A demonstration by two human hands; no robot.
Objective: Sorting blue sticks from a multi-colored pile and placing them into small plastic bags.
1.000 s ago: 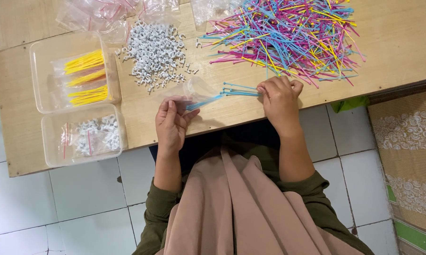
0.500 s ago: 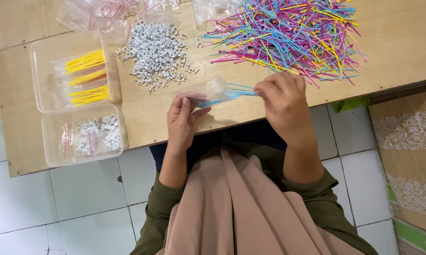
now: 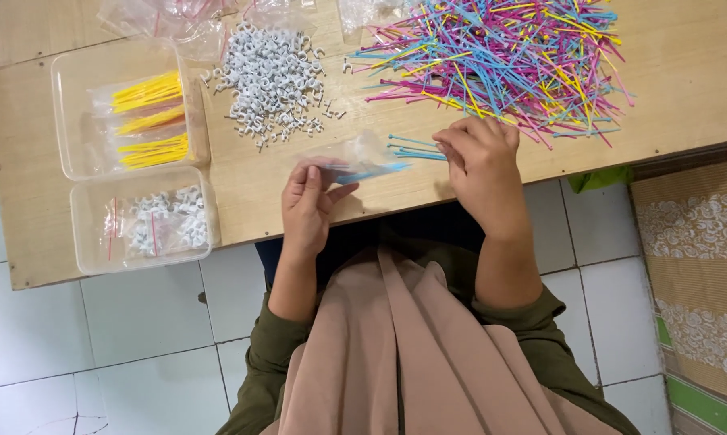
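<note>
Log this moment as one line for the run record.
left hand: holds clear bag with blue ties | right hand: on loose blue ties | table: coloured tie pile, white clips

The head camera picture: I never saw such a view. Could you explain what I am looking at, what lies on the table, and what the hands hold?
A camera worn on a person's head looks straight down, so you see their lap and both bare hands. The left hand holds a small clear plastic bag with blue cable ties in it. The right hand rests by a few loose blue ties. On the wooden table lie a pile of coloured cable ties, a heap of white clips, and two clear trays: one with yellow ties, one with bagged clips.
</note>
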